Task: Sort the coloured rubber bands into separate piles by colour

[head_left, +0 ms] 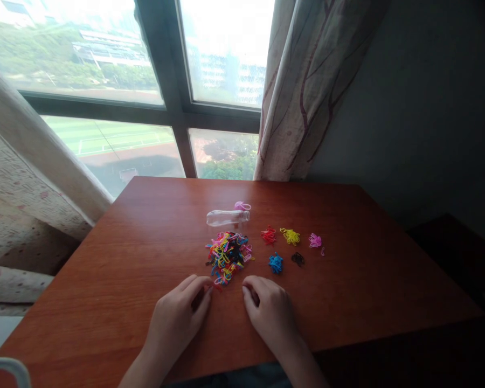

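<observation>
A mixed heap of small coloured rubber bands [228, 250] lies on the table in front of my hands. My left hand [180, 307] is at the heap's near left edge, thumb and forefinger pinched at a red rubber band [218, 288]. My right hand [270, 307] rests to the right, its thumb and forefinger pressed together; whatever may be between them is hidden. Right of the heap are separate small piles: red bands [269, 235], yellow bands [291, 236], pink bands [315, 240], blue bands [275, 263] and black bands [298, 259].
Behind the heap, a clear plastic bottle [226, 217] lies on its side, with a pink looped cap [240, 206] beside it. The brown wooden table [372, 280] meets a window at the back, with curtains [291, 97] on both sides. A white curved object [8, 366] shows at lower left.
</observation>
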`<state>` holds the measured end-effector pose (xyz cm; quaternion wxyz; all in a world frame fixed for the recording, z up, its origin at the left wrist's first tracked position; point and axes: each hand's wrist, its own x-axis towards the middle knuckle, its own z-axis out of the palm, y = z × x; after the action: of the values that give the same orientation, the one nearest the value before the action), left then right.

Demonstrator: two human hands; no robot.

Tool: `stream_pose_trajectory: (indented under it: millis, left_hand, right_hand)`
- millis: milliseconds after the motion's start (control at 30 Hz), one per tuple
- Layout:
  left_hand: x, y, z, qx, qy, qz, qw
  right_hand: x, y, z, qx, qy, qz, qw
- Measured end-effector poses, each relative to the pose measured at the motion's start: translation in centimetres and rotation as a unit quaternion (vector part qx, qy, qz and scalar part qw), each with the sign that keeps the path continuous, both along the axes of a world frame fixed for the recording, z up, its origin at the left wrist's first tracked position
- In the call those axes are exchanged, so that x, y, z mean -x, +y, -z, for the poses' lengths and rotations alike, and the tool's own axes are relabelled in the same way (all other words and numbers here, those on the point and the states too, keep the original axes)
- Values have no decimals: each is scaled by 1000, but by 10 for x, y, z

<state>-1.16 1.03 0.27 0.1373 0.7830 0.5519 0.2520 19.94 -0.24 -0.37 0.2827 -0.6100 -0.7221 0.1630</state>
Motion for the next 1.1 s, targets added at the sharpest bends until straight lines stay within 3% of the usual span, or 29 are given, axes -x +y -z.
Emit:
stream_pose_trajectory:
  millis: [467, 1100]
  left_hand:
    - [-6, 2, -2, 46, 55, -5, 997]
    - [-6, -2, 4, 17, 66, 58, 996]
  right_hand:
    - [-2, -1, 4, 1, 18, -14, 1000]
    - [0, 0, 1, -7, 9, -14, 1000]
